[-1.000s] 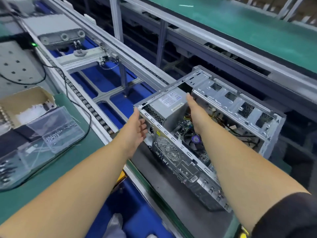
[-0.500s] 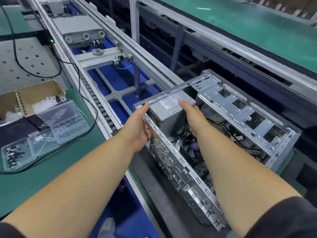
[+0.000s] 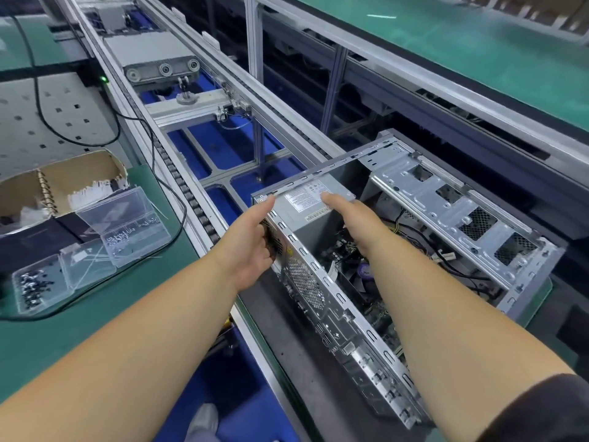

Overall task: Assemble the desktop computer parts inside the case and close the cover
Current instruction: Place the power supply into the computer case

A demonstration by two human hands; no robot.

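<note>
Mid-assembly: left hand (image 3: pixel 251 247) grips case (image 3: pixel 334 301) rear corner, right hand (image 3: pixel 347 215) flat, uncurled on seated power supply (image 3: pixel 314 202); cover still off.

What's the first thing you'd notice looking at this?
The open metal computer case lying on its side at centre right, its wires and boards showing. The left hand holds its near corner and the right hand rests fingers on the grey power supply inside. On the left, clear boxes of screws sit on the green mat.
</note>
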